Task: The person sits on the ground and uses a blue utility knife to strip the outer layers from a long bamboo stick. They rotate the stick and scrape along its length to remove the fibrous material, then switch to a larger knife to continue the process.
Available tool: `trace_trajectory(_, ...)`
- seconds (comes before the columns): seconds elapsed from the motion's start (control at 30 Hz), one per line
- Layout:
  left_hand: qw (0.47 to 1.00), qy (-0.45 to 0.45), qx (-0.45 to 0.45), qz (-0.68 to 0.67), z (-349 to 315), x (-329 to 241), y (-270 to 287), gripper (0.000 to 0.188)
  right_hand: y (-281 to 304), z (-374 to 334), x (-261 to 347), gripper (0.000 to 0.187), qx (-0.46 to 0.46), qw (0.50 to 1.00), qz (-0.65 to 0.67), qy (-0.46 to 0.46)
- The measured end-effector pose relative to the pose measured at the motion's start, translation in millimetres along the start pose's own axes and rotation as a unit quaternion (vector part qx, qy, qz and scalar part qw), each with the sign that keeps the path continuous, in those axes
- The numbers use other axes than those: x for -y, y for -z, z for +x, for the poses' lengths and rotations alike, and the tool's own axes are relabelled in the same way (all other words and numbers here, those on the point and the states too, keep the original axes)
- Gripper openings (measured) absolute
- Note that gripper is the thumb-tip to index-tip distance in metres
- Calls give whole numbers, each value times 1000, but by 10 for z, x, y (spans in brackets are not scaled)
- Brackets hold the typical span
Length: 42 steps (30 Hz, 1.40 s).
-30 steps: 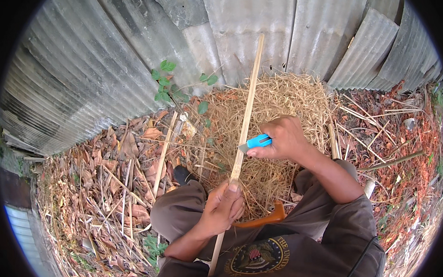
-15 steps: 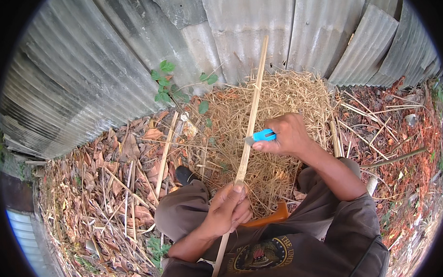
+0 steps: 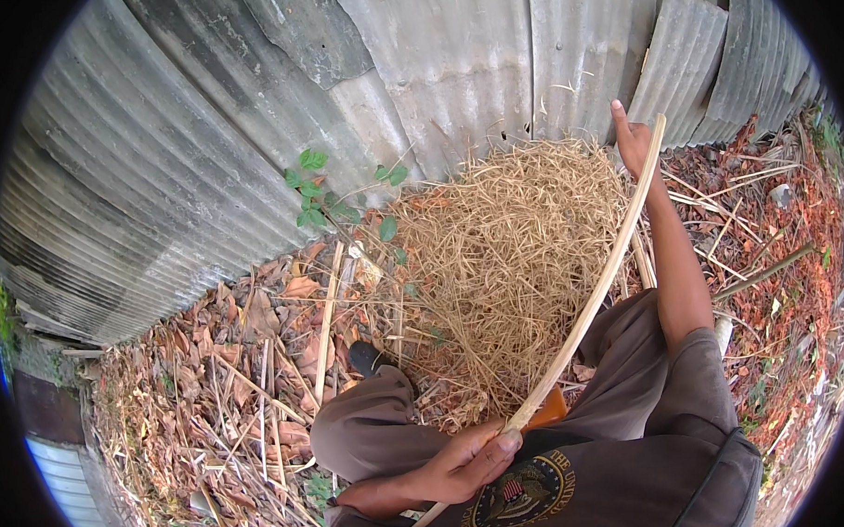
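A long pale bamboo strip slants from my lap up to the far right, bowed slightly. My left hand is closed around its lower part, thumb on top, close to my shirt. My right hand is stretched far out beside the strip's upper end, thumb raised and the other fingers curled. The blue utility knife seen in that hand half a second ago is hidden now by the hand and strip. Thin curled shavings hang in the air near the right hand. Below the strip lies a heap of straw-coloured shavings.
A corrugated metal wall stands just beyond the heap. A green-leaved plant grows at its foot. Dry leaves and loose strips cover the ground at left. An orange object shows between my legs.
My right hand has swept outward and right along the strip to its far end. The strip has swung to the right, and my left hand has shifted down and right with it.
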<state>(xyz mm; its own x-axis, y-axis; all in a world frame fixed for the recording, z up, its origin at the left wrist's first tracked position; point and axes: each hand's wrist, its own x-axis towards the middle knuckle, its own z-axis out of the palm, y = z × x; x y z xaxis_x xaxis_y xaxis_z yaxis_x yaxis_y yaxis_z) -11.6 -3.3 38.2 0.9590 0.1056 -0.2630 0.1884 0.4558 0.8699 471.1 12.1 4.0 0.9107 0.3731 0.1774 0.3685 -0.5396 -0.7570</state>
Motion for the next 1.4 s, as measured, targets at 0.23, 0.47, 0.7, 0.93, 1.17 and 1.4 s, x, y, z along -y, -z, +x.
trace_trajectory(0.23, 979, -81, -173, -75, 211, -2, 285, 30, -225, -1546, 635, 75, 240, 926, -19, 290)
trace_trajectory(0.47, 960, -64, -134, -236, 208, -95, 191, 30, -455, -1813, 772, 74, 229, 885, -45, 403)
trace_trajectory(0.7, 968, -51, -149, -194, 174, -92, 215, 29, -385, -2024, 844, 70, 248, 850, -61, 461)
trace_trajectory(0.93, 964, -19, -122, -235, 181, -91, 241, 30, -487, -1824, 768, 75, 203, 881, -54, 424)
trace_trajectory(1.17, 934, -6, -47, -354, 185, -16, 271, 34, -452, -1757, 775, 76, 252, 903, -91, 337)
trace_trajectory(1.4, 899, 42, 30, -436, 167, 56, 246, 38, -456, -1530, 708, 76, 215, 928, -94, 290)
